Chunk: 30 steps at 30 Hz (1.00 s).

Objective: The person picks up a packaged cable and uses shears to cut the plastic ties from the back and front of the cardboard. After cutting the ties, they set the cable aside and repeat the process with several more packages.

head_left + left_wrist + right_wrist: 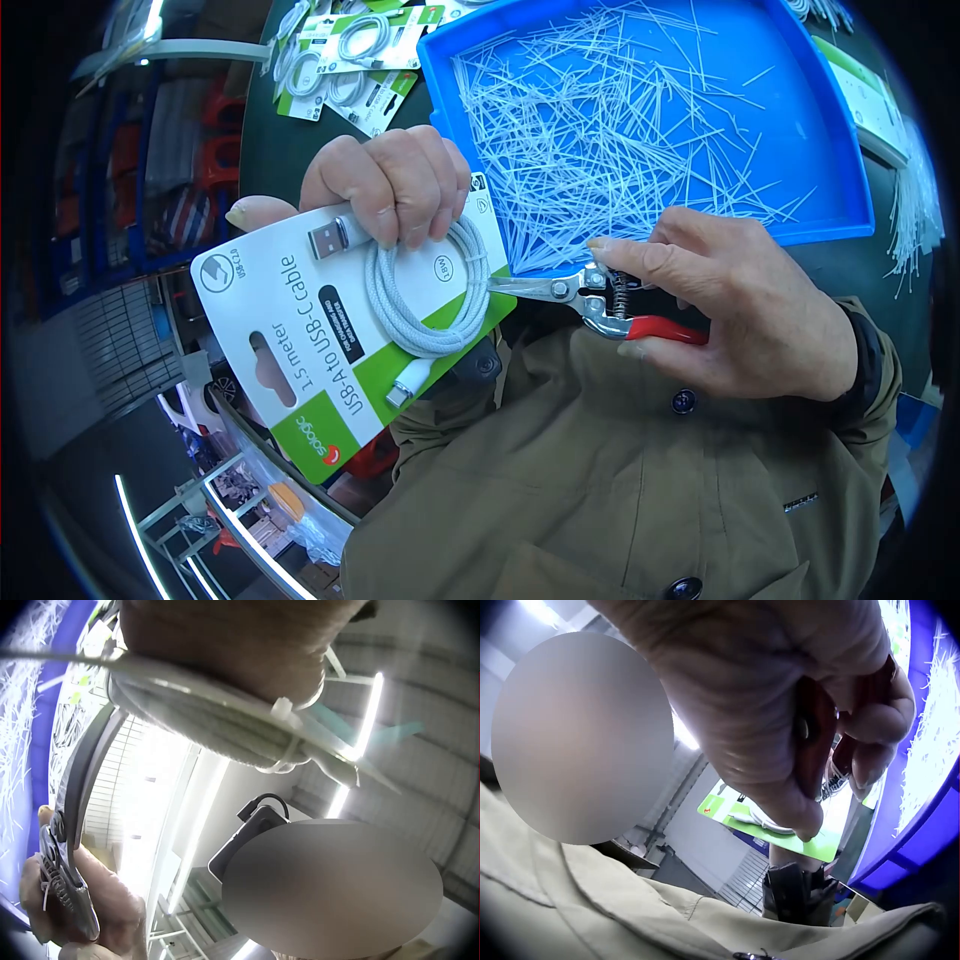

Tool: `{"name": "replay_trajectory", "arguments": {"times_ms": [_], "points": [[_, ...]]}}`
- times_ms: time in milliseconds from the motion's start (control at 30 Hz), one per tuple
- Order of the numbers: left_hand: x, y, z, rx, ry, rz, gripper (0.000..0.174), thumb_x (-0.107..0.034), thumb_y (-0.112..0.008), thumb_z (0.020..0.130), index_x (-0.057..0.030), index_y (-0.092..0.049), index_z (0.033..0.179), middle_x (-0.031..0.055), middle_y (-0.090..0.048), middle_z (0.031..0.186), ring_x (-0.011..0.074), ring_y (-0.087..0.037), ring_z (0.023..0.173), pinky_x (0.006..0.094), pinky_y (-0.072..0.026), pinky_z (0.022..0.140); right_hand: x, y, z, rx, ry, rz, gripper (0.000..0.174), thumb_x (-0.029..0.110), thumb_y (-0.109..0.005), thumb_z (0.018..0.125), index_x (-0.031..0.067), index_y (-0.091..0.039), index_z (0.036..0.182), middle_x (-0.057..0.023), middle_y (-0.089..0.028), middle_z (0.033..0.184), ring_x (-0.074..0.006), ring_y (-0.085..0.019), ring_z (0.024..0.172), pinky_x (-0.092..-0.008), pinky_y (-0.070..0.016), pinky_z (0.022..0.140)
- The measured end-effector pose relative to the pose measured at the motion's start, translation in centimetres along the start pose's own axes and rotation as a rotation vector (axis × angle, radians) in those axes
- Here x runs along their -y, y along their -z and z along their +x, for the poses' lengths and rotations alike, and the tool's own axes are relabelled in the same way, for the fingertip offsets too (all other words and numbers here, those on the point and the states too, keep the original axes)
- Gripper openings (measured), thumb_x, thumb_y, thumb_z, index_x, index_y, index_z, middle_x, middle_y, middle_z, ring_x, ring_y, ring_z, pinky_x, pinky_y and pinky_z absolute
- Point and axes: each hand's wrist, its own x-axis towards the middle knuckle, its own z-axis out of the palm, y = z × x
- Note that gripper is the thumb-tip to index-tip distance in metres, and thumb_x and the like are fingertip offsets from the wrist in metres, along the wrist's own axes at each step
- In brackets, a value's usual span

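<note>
My left hand (395, 185) grips the top edge of a white and green card (235, 300), fingers curled over its front. A coiled white braided cable (381, 290) with USB plugs is fastened on the card. My right hand (735, 300) holds red-handled cutters (665, 328), whose tips meet the coil's right side, by a tie. In the left wrist view the tie (283, 756) wraps the coil and the cutters (82, 772) reach up to it. The right wrist view shows the right hand (780, 697) round the red handles (815, 739).
A blue tray (800, 130) with many thin white strips (600, 150) lies beyond the hands. More carded cables (365, 50) are piled at the upper left. At the right are a white and green box (860, 100) and a hanging bundle of white strips (912, 210).
</note>
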Motion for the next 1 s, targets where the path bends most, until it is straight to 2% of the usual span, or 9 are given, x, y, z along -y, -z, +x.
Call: {"name": "replay_trajectory", "arguments": {"times_ms": [200, 333, 467, 533, 567, 700, 833, 933, 1000], "points": [[0.9, -0.4, 0.9, 0.016, 0.003, -0.074, 0.080, -0.078, -0.017, 0.106, -0.0099, -0.058, 0.094, 0.0089, -0.061, 0.083, 0.0207, -0.058, 0.078, 0.0388, -0.0495, 0.074, -0.2, 0.3, -0.1, 0.016, -0.002, -0.022, 0.067, 0.003, -0.082, 0.076, 0.0079, -0.067, 0.141, -0.0122, -0.063, 0.086, -0.0289, -0.063, 0.068, -0.0410, -0.0511, 0.060], [0.2, -0.8, 0.2, -0.061, -0.028, -0.003, 0.069, -0.066, -0.025, 0.112, -0.0099, -0.062, 0.096, 0.0074, -0.063, 0.085, 0.0200, -0.059, 0.081, 0.0415, -0.0477, 0.085, 0.1, 1.1, -0.3, 0.058, -0.051, -0.058, 0.071, -0.002, -0.079, 0.077, 0.0063, -0.062, 0.145, -0.0138, -0.063, 0.090, -0.0318, -0.064, 0.072, -0.0436, -0.0518, 0.064], [1.4, -0.5, -0.2, -0.076, -0.116, -0.077, 0.082, -0.078, -0.014, 0.107, -0.0088, -0.056, 0.098, 0.0108, -0.061, 0.085, 0.0227, -0.058, 0.080, 0.0420, -0.0508, 0.078, -1.1, -0.9, 0.1, -0.150, -0.002, 0.040, 0.061, 0.000, -0.080, 0.080, 0.0008, -0.057, 0.137, -0.0156, -0.062, 0.096, -0.0340, -0.065, 0.081, -0.0435, -0.0518, 0.073], [2.6, -0.8, -0.5, -0.083, -0.165, -0.094, 0.079, -0.075, -0.015, 0.109, -0.0086, -0.056, 0.099, 0.0105, -0.061, 0.087, 0.0234, -0.058, 0.083, 0.0433, -0.0500, 0.081, -1.4, -1.8, 0.6, -0.214, 0.001, 0.162, 0.054, 0.002, -0.081, 0.083, -0.0006, -0.055, 0.130, -0.0163, -0.062, 0.098, -0.0333, -0.065, 0.084, -0.0426, -0.0516, 0.077], [3.2, -1.3, -0.6, -0.110, -0.177, -0.113, 0.079, -0.075, -0.016, 0.109, -0.0086, -0.056, 0.099, 0.0104, -0.061, 0.088, 0.0235, -0.058, 0.083, 0.0433, -0.0499, 0.081, -0.5, -1.3, 0.9, -0.179, -0.056, 0.238, 0.048, 0.008, -0.086, 0.084, 0.0003, -0.056, 0.122, -0.0157, -0.062, 0.098, -0.0302, -0.065, 0.085, -0.0401, -0.0522, 0.077], [4.9, -3.1, -0.3, -0.197, -0.182, -0.182, 0.076, -0.072, -0.016, 0.111, -0.0082, -0.056, 0.099, 0.0098, -0.059, 0.087, 0.0230, -0.056, 0.082, 0.0447, -0.0486, 0.084, -1.1, -3.4, 2.1, -0.303, 0.000, 0.268, 0.052, 0.013, -0.093, 0.082, 0.0018, -0.058, 0.119, -0.0123, -0.064, 0.093, -0.0251, -0.065, 0.079, -0.0369, -0.0534, 0.074], [5.8, -5.3, -0.2, -0.307, -0.178, -0.247, 0.076, -0.071, -0.015, 0.111, -0.0082, -0.056, 0.099, 0.0096, -0.058, 0.086, 0.0228, -0.055, 0.081, 0.0452, -0.0478, 0.085, -2.0, -4.1, 2.5, -0.323, 0.002, 0.370, 0.039, 0.009, -0.088, 0.088, 0.0027, -0.059, 0.113, -0.0077, -0.065, 0.082, -0.0156, -0.064, 0.069, -0.0319, -0.0524, 0.064], [4.8, -6.9, -0.3, -0.449, -0.108, -0.135, 0.076, -0.069, -0.013, 0.112, -0.0090, -0.055, 0.096, 0.0098, -0.057, 0.081, 0.0226, -0.051, 0.077, 0.0428, -0.0451, 0.082, -0.8, -2.3, 2.1, -0.182, -0.103, 0.295, 0.038, 0.005, -0.084, 0.088, 0.0016, -0.057, 0.114, -0.0184, -0.070, 0.091, -0.0346, -0.072, 0.083, -0.0410, -0.0573, 0.070], [4.2, -6.5, -0.7, -0.505, -0.164, -0.140, 0.068, -0.064, -0.024, 0.114, -0.0101, -0.056, 0.089, 0.0071, -0.054, 0.075, 0.0212, -0.046, 0.073, 0.0413, -0.0415, 0.075, -0.8, -1.8, 1.7, -0.134, -0.131, 0.229, 0.038, 0.002, -0.083, 0.087, 0.0014, -0.057, 0.114, -0.0209, -0.071, 0.093, -0.0407, -0.074, 0.087, -0.0435, -0.0586, 0.072]]}}
